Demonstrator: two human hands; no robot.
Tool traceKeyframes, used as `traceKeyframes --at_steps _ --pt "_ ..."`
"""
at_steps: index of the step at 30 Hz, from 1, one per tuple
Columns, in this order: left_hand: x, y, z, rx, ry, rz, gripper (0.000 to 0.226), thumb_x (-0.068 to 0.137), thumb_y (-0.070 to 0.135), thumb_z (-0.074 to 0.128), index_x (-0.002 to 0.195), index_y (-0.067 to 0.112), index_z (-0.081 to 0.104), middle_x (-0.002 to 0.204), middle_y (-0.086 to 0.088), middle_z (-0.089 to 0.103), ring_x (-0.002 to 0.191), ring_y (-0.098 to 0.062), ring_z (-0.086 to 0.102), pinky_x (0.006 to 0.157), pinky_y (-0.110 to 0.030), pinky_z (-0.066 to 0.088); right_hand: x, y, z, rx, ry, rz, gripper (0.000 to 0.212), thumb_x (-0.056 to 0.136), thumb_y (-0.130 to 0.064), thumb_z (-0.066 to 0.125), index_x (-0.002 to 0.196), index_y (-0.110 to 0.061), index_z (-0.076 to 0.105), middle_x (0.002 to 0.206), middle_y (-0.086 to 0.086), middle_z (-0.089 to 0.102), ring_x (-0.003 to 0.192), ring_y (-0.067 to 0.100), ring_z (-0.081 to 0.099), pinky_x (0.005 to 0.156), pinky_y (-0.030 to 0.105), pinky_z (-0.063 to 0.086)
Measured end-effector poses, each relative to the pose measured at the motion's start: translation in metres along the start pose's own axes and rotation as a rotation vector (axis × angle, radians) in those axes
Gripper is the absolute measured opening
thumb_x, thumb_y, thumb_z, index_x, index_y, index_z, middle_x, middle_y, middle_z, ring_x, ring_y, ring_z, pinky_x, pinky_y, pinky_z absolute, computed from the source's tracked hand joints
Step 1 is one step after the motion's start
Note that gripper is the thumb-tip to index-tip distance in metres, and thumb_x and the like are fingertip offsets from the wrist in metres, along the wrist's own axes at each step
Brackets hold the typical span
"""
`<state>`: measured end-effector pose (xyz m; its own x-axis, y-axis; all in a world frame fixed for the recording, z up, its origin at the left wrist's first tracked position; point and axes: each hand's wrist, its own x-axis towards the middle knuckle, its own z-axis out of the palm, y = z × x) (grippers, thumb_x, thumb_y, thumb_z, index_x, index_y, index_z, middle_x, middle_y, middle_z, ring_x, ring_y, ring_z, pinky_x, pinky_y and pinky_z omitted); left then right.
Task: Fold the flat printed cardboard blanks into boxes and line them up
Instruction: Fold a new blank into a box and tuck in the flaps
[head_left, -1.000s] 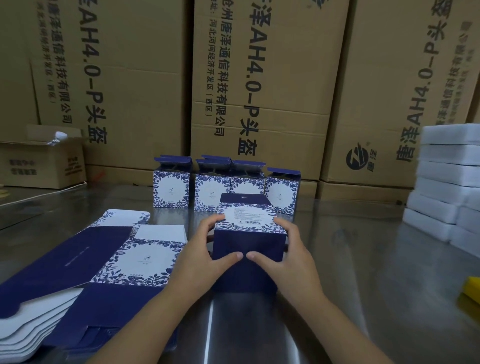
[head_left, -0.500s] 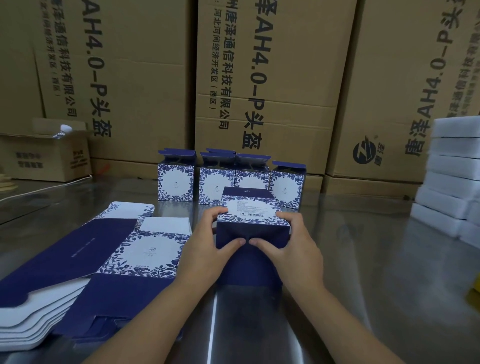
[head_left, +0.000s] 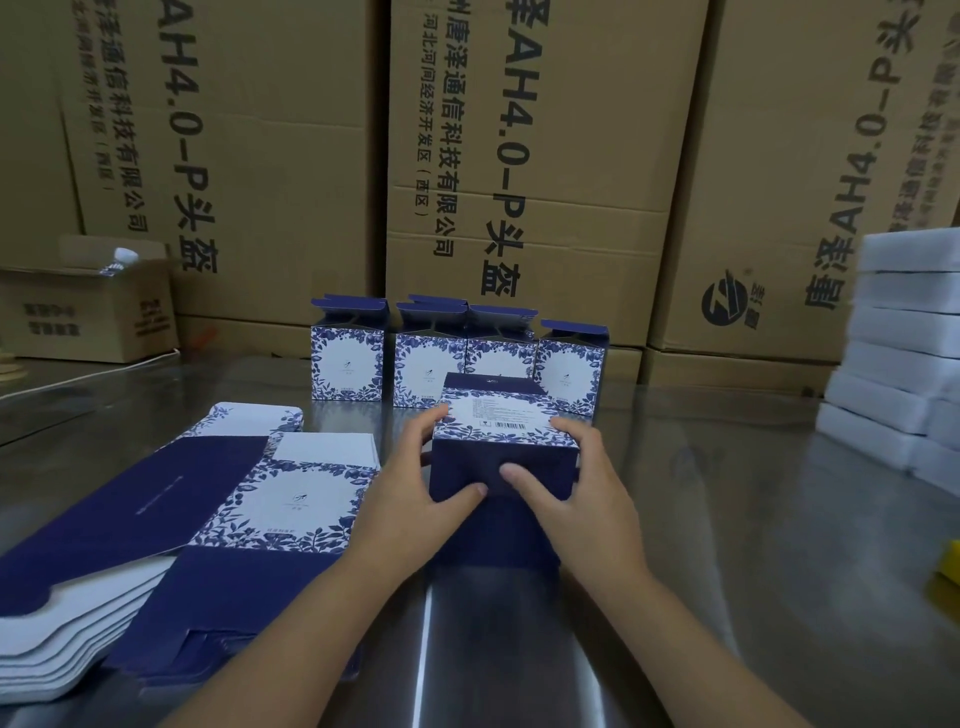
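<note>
Your left hand (head_left: 410, 499) and right hand (head_left: 582, 488) each keep a clamped grip on the box (head_left: 501, 457). Its base is hidden. The carton (head_left: 88, 317) contents are unclear.

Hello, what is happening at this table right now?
A person is folding printed cardboard blanks into boxes. The left hand and right hand hold a half-formed blue box on the steel table, thumbs pressing its dark front panel. Four folded boxes stand in a row behind it, top flaps open. A stack of flat blanks lies at the left.
</note>
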<state>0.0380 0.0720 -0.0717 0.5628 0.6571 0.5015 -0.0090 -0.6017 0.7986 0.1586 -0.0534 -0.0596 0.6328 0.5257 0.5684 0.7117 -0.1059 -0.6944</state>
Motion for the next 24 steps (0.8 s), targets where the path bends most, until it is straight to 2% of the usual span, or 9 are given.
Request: traceKeyframes --at_steps 2,5,6,8,12,15,18,21,24 --pt "0.0 0.0 0.001 -0.1 -0.039 -0.027 0.075 0.078 0.04 0.072 0.137 0.048 0.027 0.14 0.014 0.043 0.126 -0.007 0.044 0.1 -0.039 0.045 -0.001 -0.002 -0.001 0.104 -0.031 0.036 0.054 0.069 -0.076 0.043 0.116 -0.051 0.037 0.121 -0.023 0.05 0.106 0.0 0.049 0.082 0.025 0.043" --pt "0.004 0.001 0.002 -0.296 -0.012 -0.124 0.04 0.088 0.049 0.055 0.126 0.045 0.043 0.137 0.013 0.047 0.123 -0.002 0.045 0.109 -0.038 0.036 0.0 -0.005 -0.004 0.236 -0.012 0.09 0.05 0.068 -0.079 0.032 0.108 -0.05 0.045 0.109 -0.02 0.057 0.099 0.002 0.054 0.081 0.028 0.046" --pt "0.005 0.002 0.003 -0.328 -0.013 -0.166 0.033 0.088 0.054 0.05 0.12 0.044 0.051 0.132 0.013 0.053 0.121 -0.003 0.048 0.109 -0.039 0.035 0.0 -0.006 -0.005 0.262 0.007 0.101 0.051 0.068 -0.079 0.031 0.105 -0.048 0.048 0.103 -0.018 0.059 0.094 0.001 0.055 0.076 0.026 0.045" --pt "0.007 0.002 0.003 -0.346 -0.028 -0.219 0.045 0.078 0.067 0.039 0.11 0.044 0.06 0.122 0.014 0.061 0.117 -0.006 0.053 0.107 -0.043 0.037 0.001 -0.007 -0.007 0.299 0.058 0.129 0.048 0.07 -0.078 0.033 0.099 -0.044 0.051 0.093 -0.017 0.061 0.083 -0.006 0.056 0.066 0.022 0.042" --pt "0.012 -0.002 0.005 -0.365 0.019 -0.311 0.038 0.073 0.069 0.036 0.093 0.047 0.061 0.122 0.007 0.06 0.117 -0.015 0.054 0.106 -0.043 0.038 0.005 -0.001 -0.007 0.392 0.145 0.204 0.017 0.089 -0.055 0.045 0.087 -0.04 0.054 0.078 -0.012 0.061 0.066 -0.005 0.054 0.063 0.03 0.044" --pt "0.013 -0.006 0.003 -0.366 0.087 -0.366 0.024 0.084 0.055 0.051 0.098 0.038 0.061 0.113 0.007 0.065 0.103 -0.011 0.061 0.092 -0.035 0.047 0.007 0.002 -0.006 0.49 0.142 0.219 0.013 0.093 -0.04 0.048 0.085 -0.039 0.059 0.084 -0.016 0.064 0.081 0.011 0.059 0.072 0.037 0.048" --pt "0.012 0.001 -0.002 -0.535 0.097 -0.435 0.059 0.066 0.052 0.064 0.119 0.03 0.055 0.123 0.001 0.062 0.111 -0.018 0.059 0.102 -0.042 0.043 0.008 0.0 -0.006 0.518 0.117 0.184 0.019 0.094 -0.034 0.044 0.091 -0.038 0.063 0.093 -0.017 0.065 0.095 0.016 0.059 0.083 0.038 0.047" --pt "0.014 0.011 -0.009 -0.651 0.229 -0.34 0.066 0.065 0.036 0.076 0.124 0.03 0.048 0.135 0.002 0.052 0.119 -0.017 0.054 0.106 -0.042 0.039 0.008 -0.001 -0.005 0.53 0.073 0.163 0.026 0.089 -0.033 0.039 0.104 -0.038 0.061 0.113 -0.011 0.063 0.111 0.019 0.056 0.098 0.049 0.045" --pt "0.012 0.021 -0.017 -0.682 0.285 -0.175 0.056 0.08 0.017 0.071 0.125 0.036 0.043 0.14 0.006 0.043 0.125 -0.011 0.047 0.105 -0.036 0.039 0.007 0.0 -0.003 0.518 0.011 0.123 0.036 0.096 -0.011 0.037 0.108 -0.038 0.057 0.121 -0.011 0.06 0.116 0.013 0.055 0.101 0.049 0.043"
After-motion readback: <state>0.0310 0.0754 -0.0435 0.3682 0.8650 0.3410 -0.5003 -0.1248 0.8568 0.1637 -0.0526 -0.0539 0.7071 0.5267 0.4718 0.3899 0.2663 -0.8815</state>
